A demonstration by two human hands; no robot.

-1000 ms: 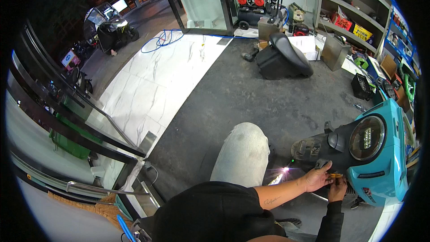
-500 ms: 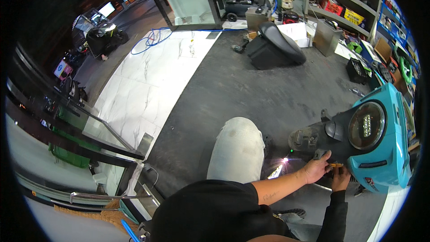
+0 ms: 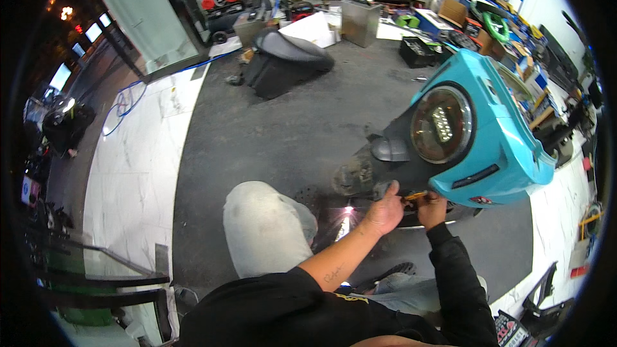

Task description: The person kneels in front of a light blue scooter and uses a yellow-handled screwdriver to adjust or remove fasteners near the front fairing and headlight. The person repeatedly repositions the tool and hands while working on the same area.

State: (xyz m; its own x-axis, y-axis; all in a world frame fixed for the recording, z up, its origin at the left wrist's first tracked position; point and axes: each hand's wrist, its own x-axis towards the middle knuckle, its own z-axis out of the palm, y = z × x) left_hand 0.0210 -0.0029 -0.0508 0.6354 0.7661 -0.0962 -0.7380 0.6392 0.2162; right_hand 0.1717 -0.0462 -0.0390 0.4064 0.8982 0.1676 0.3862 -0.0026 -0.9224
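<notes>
Seen from above: a crouching person works at the front of a turquoise scooter (image 3: 495, 128) w/ round headlight (image 3: 442, 124), on a dark grey floor (image 3: 270, 141). Left hand (image 3: 384, 211) and right hand (image 3: 432, 208) sit side by side below the headlight, both pinched on a small yellow-handled tool (image 3: 414, 196). A detached black scooter seat (image 3: 286, 61) lies well behind.

Turquoise scooter (image 3: 501, 128), perhaps orange-handled tool (image 3: 414, 196)
</notes>
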